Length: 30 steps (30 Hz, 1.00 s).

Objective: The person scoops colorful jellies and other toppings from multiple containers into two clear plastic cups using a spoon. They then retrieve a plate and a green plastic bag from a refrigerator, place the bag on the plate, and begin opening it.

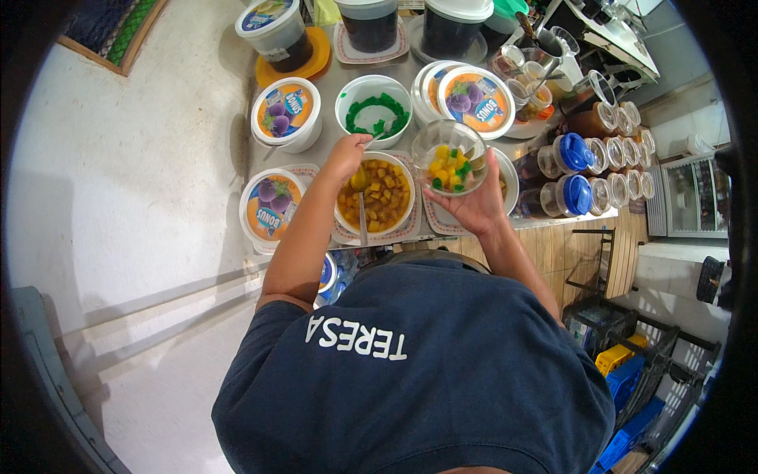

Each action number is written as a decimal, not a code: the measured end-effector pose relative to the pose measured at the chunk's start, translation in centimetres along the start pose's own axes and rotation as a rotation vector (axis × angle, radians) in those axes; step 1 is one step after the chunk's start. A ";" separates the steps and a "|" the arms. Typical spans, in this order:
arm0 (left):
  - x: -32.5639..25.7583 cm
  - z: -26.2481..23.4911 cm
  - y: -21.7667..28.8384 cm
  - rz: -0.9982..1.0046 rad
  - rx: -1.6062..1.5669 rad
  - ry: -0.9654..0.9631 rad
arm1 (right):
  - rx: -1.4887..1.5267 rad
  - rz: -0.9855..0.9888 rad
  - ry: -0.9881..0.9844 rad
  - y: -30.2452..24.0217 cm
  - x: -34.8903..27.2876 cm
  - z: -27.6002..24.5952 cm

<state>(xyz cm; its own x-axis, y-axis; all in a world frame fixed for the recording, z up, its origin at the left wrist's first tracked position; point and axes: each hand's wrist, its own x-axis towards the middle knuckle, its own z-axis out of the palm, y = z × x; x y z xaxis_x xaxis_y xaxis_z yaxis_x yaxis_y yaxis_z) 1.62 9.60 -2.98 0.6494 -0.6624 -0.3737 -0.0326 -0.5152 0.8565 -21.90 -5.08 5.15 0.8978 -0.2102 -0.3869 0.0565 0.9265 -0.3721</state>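
Note:
My left hand (346,160) is closed on the handle of a spoon, over the near edge of a white tub (342,103) of green jelly pieces (359,118). The spoon's tip is hard to make out among the jelly. My right hand (478,201) holds a clear plastic cup (422,146) tilted toward me, with yellow and green cubes inside. Below my left hand stands a white tub of brown-yellow cubes (383,207) in syrup. A second metal spoon (362,213) rests in it, its handle over the near rim. Behind my right hand is another white tub (509,178), mostly hidden.
Lidded tubs (288,107) stand at the left, and stacked lids (474,101) lie behind the cup. Tall buckets of dark contents (369,28) line the back. Several jars (604,162) and blue-lidded pitchers (575,152) crowd the right. A white wall (158,158) borders the table's left side.

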 end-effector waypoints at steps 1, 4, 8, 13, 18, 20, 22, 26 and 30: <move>-0.5 -0.1 -0.1 -0.096 -0.108 -0.035 | -0.002 -0.001 0.008 0.0 0.1 0.0; -1.6 0.0 0.4 -0.114 -0.303 0.011 | 0.006 0.009 0.012 -0.2 0.2 -0.1; -3.9 -0.8 2.1 -0.012 -0.282 0.134 | 0.026 0.019 0.018 -0.1 0.4 0.0; -8.8 -1.5 6.6 0.432 0.076 0.340 | 0.084 0.055 0.003 -0.1 0.8 0.3; -12.7 -0.8 10.0 0.481 0.155 0.183 | 0.081 0.053 0.015 0.1 1.0 0.3; -12.1 -0.6 9.6 0.452 0.200 0.243 | 0.073 0.046 0.015 0.0 1.0 0.3; -9.6 -0.6 8.4 0.484 0.256 0.421 | 0.072 0.041 -0.002 0.0 0.8 0.2; -3.7 0.2 4.8 0.344 0.527 0.433 | 0.073 0.030 0.008 0.1 0.5 0.3; -0.8 1.2 2.9 0.341 0.733 0.377 | 0.047 0.032 0.004 0.2 -0.1 0.5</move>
<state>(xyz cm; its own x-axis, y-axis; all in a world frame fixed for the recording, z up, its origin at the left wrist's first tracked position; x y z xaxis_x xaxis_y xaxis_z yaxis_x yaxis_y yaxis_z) 0.08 8.03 -0.63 0.7182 -0.6867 0.1123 -0.6633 -0.6269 0.4086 -21.72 -4.70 5.51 0.8979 -0.1808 -0.4014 0.0479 0.9464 -0.3193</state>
